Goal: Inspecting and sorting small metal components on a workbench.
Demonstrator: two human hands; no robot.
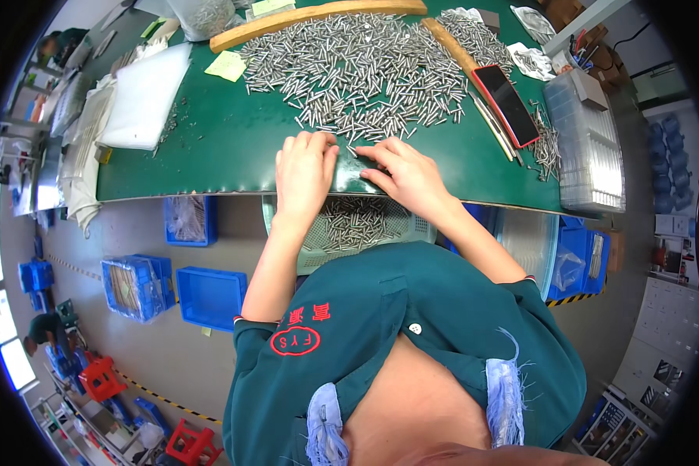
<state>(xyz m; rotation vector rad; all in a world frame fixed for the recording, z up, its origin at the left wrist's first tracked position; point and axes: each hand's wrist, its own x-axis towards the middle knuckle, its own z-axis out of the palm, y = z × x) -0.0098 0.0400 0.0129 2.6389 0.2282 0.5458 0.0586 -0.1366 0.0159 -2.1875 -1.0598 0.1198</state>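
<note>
The green table (225, 159) spans the upper part of the view, and the broad pile of metal pins (357, 70) covers much of its top, lying just beyond both hands, its near edge close to the fingertips; a pale green basket (424, 231) sits below the table's near edge, behind the wrists, with more pins (356, 225) inside it; the left hand (304, 167) rests at the table's near edge, fingers together and bent, thumb close beside them, and whether it grips anything I cannot tell; the right hand (404, 169) reaches in from the other side, thumb and forefinger spread with a visible gap; one loose pin (352, 151) lies between the two hands, just beside the right forefinger's tip, though contact is unclear.

The piled pins are short, slim, straight and silvery, with bright glints along their shanks; they point every way, crossing and overlapping, with no common direction; those in the basket are just as jumbled; the loose pin's long axis runs on a slant, its far end leaning left and its near end toward the right hand.
</note>
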